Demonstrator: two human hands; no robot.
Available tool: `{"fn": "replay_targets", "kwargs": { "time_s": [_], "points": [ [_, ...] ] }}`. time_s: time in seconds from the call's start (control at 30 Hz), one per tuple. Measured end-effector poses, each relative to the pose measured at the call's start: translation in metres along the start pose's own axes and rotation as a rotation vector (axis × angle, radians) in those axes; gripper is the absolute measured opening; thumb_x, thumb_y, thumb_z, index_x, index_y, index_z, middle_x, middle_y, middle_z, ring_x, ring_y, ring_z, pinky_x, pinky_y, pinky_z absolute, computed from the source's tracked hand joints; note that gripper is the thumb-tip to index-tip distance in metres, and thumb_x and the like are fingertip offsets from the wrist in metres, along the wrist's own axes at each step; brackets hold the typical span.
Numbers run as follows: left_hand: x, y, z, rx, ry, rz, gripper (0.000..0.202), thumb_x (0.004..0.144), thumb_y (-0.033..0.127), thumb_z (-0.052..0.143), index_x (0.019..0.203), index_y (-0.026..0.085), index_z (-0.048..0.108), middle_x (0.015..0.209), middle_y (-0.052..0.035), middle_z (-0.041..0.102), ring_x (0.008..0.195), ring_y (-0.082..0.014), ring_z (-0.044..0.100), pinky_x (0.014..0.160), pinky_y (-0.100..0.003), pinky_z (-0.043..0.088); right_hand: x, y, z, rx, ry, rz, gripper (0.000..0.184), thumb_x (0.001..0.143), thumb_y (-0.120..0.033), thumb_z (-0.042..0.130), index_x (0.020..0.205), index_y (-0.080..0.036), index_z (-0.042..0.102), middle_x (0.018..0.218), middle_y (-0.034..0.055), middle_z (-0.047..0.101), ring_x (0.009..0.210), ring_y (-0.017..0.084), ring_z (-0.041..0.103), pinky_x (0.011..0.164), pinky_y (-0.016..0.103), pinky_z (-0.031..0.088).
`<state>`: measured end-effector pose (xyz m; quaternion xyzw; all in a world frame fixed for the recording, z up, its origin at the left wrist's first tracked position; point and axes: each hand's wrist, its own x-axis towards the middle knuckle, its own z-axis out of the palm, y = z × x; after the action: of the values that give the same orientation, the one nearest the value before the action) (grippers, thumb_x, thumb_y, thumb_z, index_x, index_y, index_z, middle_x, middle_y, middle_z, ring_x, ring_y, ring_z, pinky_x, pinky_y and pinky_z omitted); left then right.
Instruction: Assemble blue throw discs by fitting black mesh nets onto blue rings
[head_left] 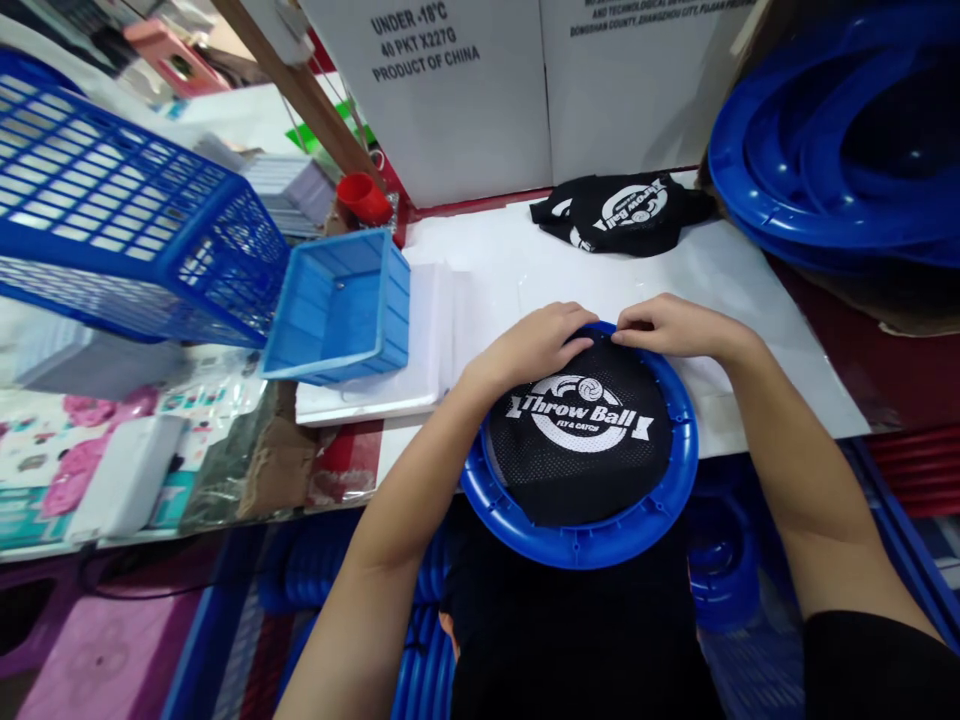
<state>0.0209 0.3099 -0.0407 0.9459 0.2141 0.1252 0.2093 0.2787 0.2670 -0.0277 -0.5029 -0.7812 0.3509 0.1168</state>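
A round blue plastic ring (577,548) rests at the table's front edge, tilted against my body. Inside it lies a black mesh fabric disc (592,485) printed "Throw Ball Fly & Catch" in white. My left hand (541,345) grips the ring's far rim, its fingers over the rim and its thumb on the mesh. At the same far edge, my right hand (664,325) is closed in a pinch where mesh and rim meet. What lies exactly between those fingertips is hidden. Beyond the hands, more black printed mesh fabric (634,215) lies bunched on the white table top.
Several blue rings (757,215) are stacked at the right. At the left stand a light-blue bin (337,310) on a white slab, a blue crate (150,190) and a small red cup (365,198). White cartons (465,120) wall off the back.
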Motion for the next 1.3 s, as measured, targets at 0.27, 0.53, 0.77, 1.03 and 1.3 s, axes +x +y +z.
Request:
{"fn": "replay_targets", "kwargs": {
  "time_s": [0.27,0.53,0.77,1.03,1.3],
  "points": [
    [0.004,-0.01,0.022,0.021,0.035,0.095,0.034,0.105,0.017,0.049,0.132,0.023,0.069,0.127,-0.0105,0.076,0.119,-0.0254,0.068,0.106,-0.046,0.054,0.001,0.003,-0.001,0.181,-0.029,0.029,0.038,0.087,-0.052,0.068,0.103,-0.018,0.073,0.074,-0.0009,0.057,0.069,0.016,0.047,0.066,0.031,0.034],
    [0.003,-0.011,0.024,0.098,0.033,0.137,0.035,0.11,0.02,0.043,0.13,0.022,0.071,0.13,-0.0113,0.075,0.116,-0.0261,0.069,0.1,-0.046,0.055,0.006,0.01,0.004,0.288,-0.085,-0.057,0.034,0.086,-0.052,0.072,0.093,-0.019,0.074,0.074,-0.0018,0.059,0.071,0.015,0.048,0.069,0.031,0.035],
    [0.0,-0.01,0.025,0.137,0.042,0.131,0.035,0.11,0.021,0.044,0.133,0.023,0.071,0.133,-0.0116,0.075,0.121,-0.0273,0.068,0.098,-0.045,0.053,0.011,0.017,0.009,0.155,0.094,-0.114,0.027,0.087,-0.043,0.066,0.093,-0.018,0.073,0.09,0.0052,0.068,0.084,0.02,0.056,0.079,0.034,0.042],
    [0.005,-0.014,0.027,-0.068,0.142,0.055,0.026,0.108,0.021,0.052,0.125,0.021,0.071,0.121,-0.0096,0.08,0.112,-0.0241,0.073,0.1,-0.044,0.055,0.011,0.019,0.007,0.167,0.037,-0.131,0.03,0.088,-0.048,0.067,0.092,-0.019,0.074,0.098,0.0068,0.067,0.09,0.022,0.057,0.083,0.036,0.044],
    [0.005,-0.019,0.03,-0.044,0.16,0.126,0.028,0.107,0.017,0.048,0.116,0.023,0.074,0.111,-0.0092,0.08,0.102,-0.0234,0.073,0.093,-0.043,0.057,0.01,0.014,0.011,0.191,0.096,-0.176,0.027,0.098,-0.046,0.059,0.095,-0.02,0.065,0.092,0.0055,0.068,0.087,0.021,0.057,0.082,0.035,0.044]
  ]
}}
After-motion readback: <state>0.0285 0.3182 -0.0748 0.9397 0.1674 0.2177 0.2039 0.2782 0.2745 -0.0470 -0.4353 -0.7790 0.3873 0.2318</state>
